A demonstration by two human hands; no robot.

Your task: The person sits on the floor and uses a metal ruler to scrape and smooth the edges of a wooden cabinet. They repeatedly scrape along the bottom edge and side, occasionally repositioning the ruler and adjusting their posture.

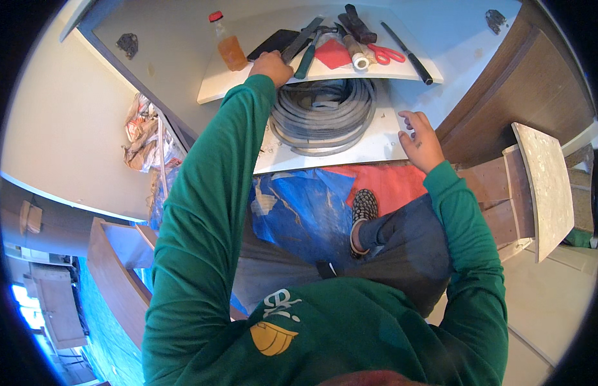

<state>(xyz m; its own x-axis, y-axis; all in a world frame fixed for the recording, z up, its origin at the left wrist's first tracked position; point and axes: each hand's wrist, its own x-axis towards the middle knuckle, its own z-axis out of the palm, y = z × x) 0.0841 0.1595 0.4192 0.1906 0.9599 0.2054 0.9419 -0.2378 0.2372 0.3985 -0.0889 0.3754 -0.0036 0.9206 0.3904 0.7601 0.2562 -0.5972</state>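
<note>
On the upper white shelf, my left hand closes at the lower end of a tool with a flat grey blade; its grip is partly hidden. Beside it lie a green-handled hammer, a red triangular piece, a pale tube, a dark blocky tool, red-handled scissors and a long, thin tool with a black handle. My right hand hovers at the cabinet's right side, fingers apart and slightly bent, holding nothing. Below the shelf sits a coil of grey hose or cable.
A bottle of amber liquid with a red cap stands left of the tools, by a dark flat object. Blue sheeting and red cloth cover the floor underfoot. Drawers stand out at right and left.
</note>
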